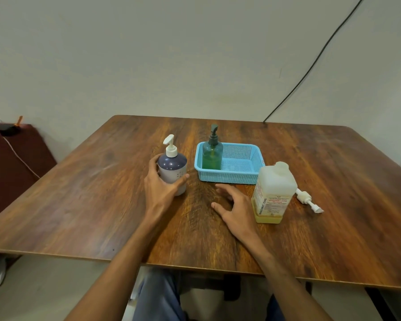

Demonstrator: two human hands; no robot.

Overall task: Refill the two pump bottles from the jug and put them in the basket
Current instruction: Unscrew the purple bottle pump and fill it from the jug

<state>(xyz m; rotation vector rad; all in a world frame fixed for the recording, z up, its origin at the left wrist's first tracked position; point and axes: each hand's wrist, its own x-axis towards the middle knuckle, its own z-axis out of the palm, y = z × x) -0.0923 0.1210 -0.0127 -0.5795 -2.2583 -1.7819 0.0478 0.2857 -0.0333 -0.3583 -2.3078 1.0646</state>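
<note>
A purple-and-white pump bottle [173, 169] with a white pump stands upright on the wooden table, left of the basket. My left hand [160, 184] is wrapped around its lower body. A green translucent pump bottle [212, 154] stands in the left end of the light blue basket [241, 174]. The white jug [273, 193], with a little yellow liquid at its bottom, stands upright to the right of my hands. My right hand [233, 206] hovers with fingers spread just left of the jug, holding nothing.
A loose white pump head [308, 200] lies on the table [102, 193] right of the jug. A black cable [310, 66] runs down the wall to the table's far edge. A dark red seat [14, 163] stands at the left.
</note>
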